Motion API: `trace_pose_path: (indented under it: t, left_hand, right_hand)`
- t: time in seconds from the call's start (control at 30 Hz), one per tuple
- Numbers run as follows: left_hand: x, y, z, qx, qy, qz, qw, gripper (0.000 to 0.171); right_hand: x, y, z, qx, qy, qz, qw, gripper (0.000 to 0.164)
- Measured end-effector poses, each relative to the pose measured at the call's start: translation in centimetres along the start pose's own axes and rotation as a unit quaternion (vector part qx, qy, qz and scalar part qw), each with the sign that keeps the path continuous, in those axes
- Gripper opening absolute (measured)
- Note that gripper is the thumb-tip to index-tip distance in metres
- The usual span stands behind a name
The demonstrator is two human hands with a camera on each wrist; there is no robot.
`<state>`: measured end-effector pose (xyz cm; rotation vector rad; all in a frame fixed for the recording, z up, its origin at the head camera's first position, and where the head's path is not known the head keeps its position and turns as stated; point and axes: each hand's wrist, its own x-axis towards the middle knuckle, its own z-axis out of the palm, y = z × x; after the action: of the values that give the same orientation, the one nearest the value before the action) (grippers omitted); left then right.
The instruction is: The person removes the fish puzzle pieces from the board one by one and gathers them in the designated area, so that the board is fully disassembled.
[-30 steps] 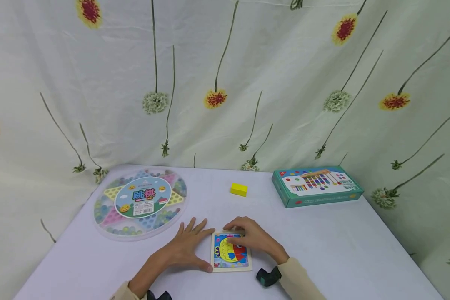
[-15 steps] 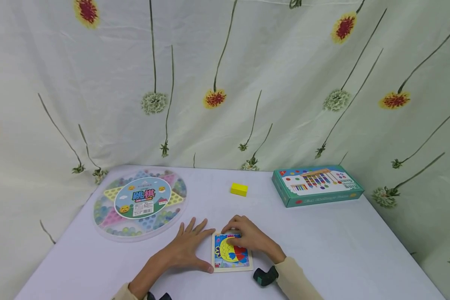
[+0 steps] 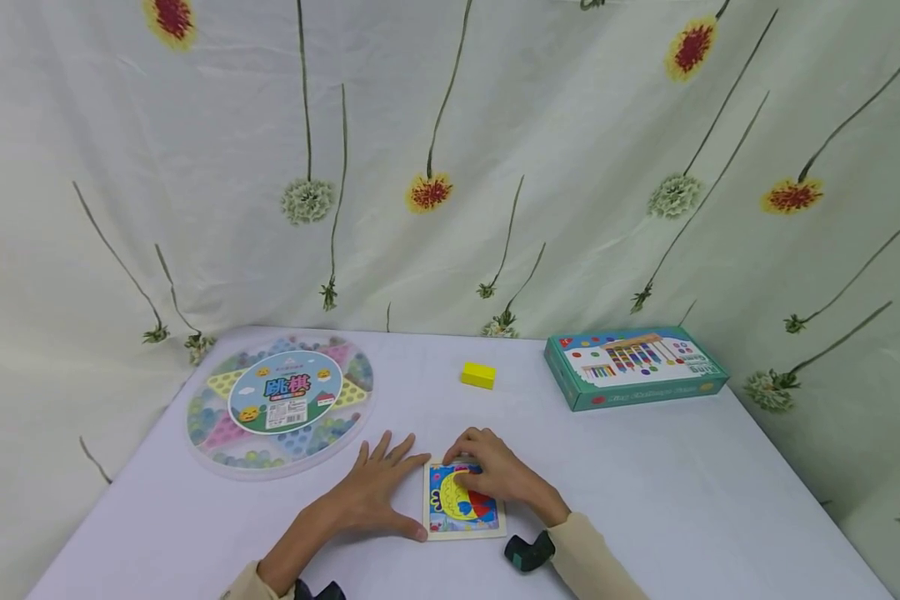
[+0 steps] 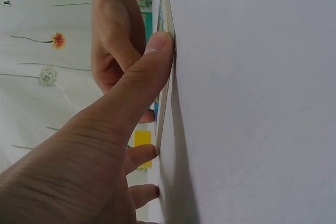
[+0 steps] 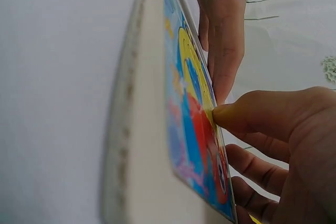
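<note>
A small square fish picture puzzle [image 3: 457, 507] in a pale frame lies flat near the table's front. My left hand [image 3: 375, 497] rests beside it with fingers spread; its thumb touches the frame's near left corner and its index finger the far left corner. From the right, my right hand [image 3: 498, 469] reaches over the puzzle. Its thumb [image 5: 231, 116] presses on the yellow part of the picture, seen in the right wrist view, while its curled fingers [image 5: 257, 169] lie at the far edge. Those fingers partly hide the puzzle's upper right area.
A yellow block [image 3: 478, 376] lies beyond the puzzle. At the back left is a round Chinese checkers set [image 3: 217, 437] with marbles under a clear cover. A green game box [image 3: 637, 369] stands at the back right. Behind the white table [image 3: 645, 500] hangs a flowered cloth [image 3: 570, 125].
My right hand has shifted slightly left along the puzzle's far edge, mostly in the first half second. The left hand and the puzzle stay practically in place.
</note>
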<state>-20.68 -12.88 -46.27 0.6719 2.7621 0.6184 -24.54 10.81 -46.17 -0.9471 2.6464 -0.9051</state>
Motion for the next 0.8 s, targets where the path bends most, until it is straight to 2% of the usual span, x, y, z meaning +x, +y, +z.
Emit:
trace_pose_path:
  t: [0.47, 0.8]
  left_hand:
    - [-0.15, 0.11, -0.03, -0.002, 0.004, 0.000, 1.0000, 0.101]
    - [-0.02, 0.13, 0.00, 0.004, 0.005, 0.000, 1.0000, 0.102]
  right_hand:
    - [0.07, -0.32, 0.42, -0.012, 0.014, 0.019, 1.000, 0.019]
    - [0.05, -0.80, 0.83, -0.023, 0.040, 0.033, 0.998, 0.017]
